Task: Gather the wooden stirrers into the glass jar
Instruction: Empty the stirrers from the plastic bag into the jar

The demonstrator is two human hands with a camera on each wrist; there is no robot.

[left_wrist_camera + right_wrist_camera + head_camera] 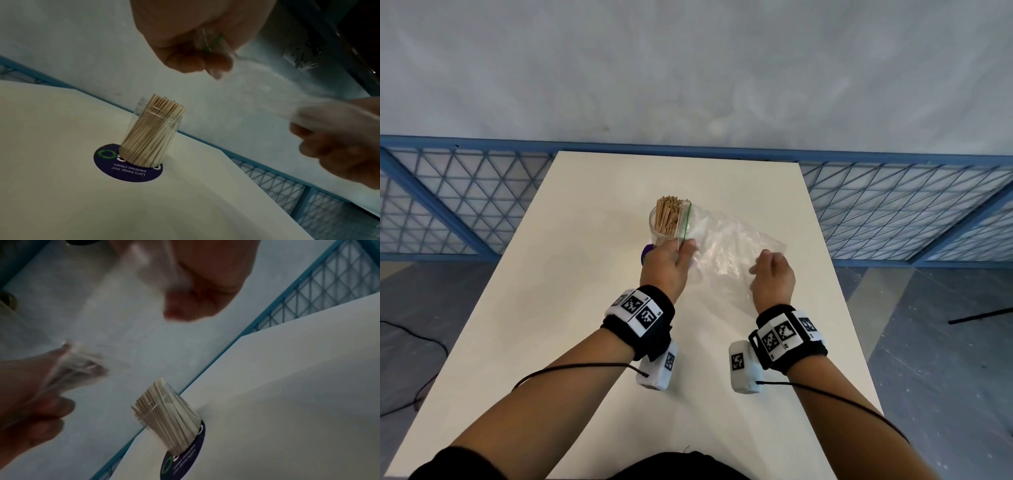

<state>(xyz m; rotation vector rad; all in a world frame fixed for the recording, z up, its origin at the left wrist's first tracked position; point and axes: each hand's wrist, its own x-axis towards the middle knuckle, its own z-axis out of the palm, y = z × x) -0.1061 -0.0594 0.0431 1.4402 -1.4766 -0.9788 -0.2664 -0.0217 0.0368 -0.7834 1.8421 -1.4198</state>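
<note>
Holding the empty bag (729, 246) in both hands, left hand (666, 265) and right hand (772, 277) pinching it, we see the upright jar (662, 228) of stirrers (669, 214) above the left hand, mid-frame.

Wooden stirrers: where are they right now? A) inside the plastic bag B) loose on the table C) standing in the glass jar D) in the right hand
C: the wooden stirrers stand bundled in the glass jar, while both hands hold only the clear plastic bag.
</note>
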